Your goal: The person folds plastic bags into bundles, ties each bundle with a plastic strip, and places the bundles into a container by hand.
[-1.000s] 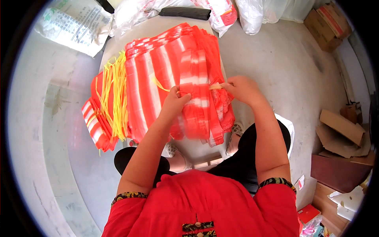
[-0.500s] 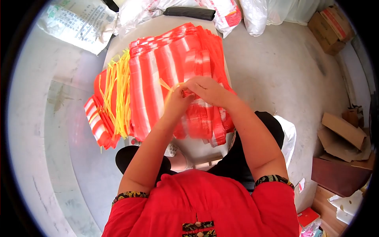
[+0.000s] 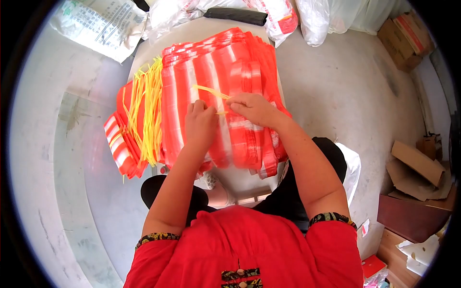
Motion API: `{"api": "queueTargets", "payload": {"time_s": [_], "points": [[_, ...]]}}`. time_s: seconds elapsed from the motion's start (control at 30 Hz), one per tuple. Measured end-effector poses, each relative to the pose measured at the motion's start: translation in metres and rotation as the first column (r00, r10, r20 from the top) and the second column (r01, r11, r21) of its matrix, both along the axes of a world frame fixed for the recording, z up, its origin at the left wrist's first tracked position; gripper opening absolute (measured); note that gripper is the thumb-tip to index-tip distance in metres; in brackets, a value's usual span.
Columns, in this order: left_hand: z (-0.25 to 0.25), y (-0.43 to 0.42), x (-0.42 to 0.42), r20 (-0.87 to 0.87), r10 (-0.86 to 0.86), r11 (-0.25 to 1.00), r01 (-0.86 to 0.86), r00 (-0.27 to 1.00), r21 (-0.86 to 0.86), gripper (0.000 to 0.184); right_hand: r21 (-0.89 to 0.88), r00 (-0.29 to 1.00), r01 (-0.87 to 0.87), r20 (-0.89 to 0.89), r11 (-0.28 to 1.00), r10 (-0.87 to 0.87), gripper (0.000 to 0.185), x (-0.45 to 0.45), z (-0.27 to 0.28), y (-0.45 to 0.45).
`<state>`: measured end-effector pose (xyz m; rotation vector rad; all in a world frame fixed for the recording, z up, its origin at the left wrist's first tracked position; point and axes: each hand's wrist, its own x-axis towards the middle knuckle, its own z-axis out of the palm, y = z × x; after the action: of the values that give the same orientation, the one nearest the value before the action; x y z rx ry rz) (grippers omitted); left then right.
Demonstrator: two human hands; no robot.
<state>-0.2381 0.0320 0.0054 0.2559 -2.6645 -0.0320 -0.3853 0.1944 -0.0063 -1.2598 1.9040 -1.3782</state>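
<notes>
In front of me lies a thick stack of red-and-white striped mesh bags. Over its middle, my right hand pinches a thin yellow plastic strip, whose loose end points up and left. My left hand is closed a little to the left, fingers curled. A short piece of the same yellow strip shows at its thumb side, between the two hands. Under the hands a narrower gathered red-and-white bundle lies on the stack; where the strip passes round it is hidden.
A bunch of yellow strips lies left of the stack, beside a folded striped bundle. A black roll sits at the table's far end. White sacks lie beyond. Cardboard boxes stand on the right.
My hands have moved apart, the left one shifting left and away from the right. More of the yellow strip now shows between them. The whole view has shifted slightly.
</notes>
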Motion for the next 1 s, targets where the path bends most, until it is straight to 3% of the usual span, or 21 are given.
{"api": "queueTargets", "payload": {"time_s": [0.07, 0.17, 0.27, 0.37, 0.57, 0.67, 0.77, 0.87, 1.0], "points": [[0.001, -0.006, 0.004, -0.078, -0.106, 0.991, 0.099, 0.991, -0.086, 0.008, 0.040, 1.000, -0.003, 0.019, 0.999, 0.003, 0.036, 0.002, 0.004, 0.000], [0.009, -0.011, 0.016, 0.226, 0.028, 0.999, -0.037, 0.974, 0.038, 0.006, 0.119, 0.999, -0.013, 0.033, 0.993, 0.009, 0.037, 0.004, 0.011, 0.003], [0.031, -0.003, 0.019, 0.203, 0.010, 0.967, -0.061, 0.979, 0.247, 0.013, -0.027, 0.986, -0.002, -0.166, 1.000, -0.002, 0.032, 0.003, -0.007, -0.001], [0.039, 0.004, 0.013, 0.068, -0.049, 0.921, 0.019, 0.996, 0.388, 0.017, 0.062, 1.000, 0.006, -0.005, 0.998, -0.005, 0.028, 0.010, 0.007, 0.001], [0.038, 0.020, -0.004, -0.166, -0.164, 0.789, 0.230, 0.973, 0.569, 0.016, 0.057, 0.986, 0.057, -0.162, 0.997, -0.047, 0.024, 0.015, 0.006, -0.004], [0.027, 0.022, -0.004, -0.232, 0.011, 0.619, 0.176, 0.973, 0.765, 0.025, 0.115, 0.980, 0.052, -0.197, 0.992, -0.029, 0.023, 0.016, 0.014, -0.006], [0.011, 0.018, -0.003, -0.233, -0.055, 0.618, 0.217, 0.971, 0.756, 0.025, 0.033, 0.995, 0.002, -0.103, 0.999, 0.001, 0.023, 0.019, 0.017, -0.005], [0.007, 0.016, -0.004, -0.043, -0.113, 0.699, 0.110, 0.993, 0.707, 0.017, -0.017, 0.996, 0.011, -0.083, 1.000, -0.013, 0.023, 0.017, 0.010, -0.004], [0.001, 0.019, -0.011, -0.040, 0.025, 0.587, 0.018, 0.999, 0.810, 0.015, -0.008, 0.990, 0.136, -0.027, 0.991, -0.136, 0.021, 0.022, 0.019, 0.003]]}}
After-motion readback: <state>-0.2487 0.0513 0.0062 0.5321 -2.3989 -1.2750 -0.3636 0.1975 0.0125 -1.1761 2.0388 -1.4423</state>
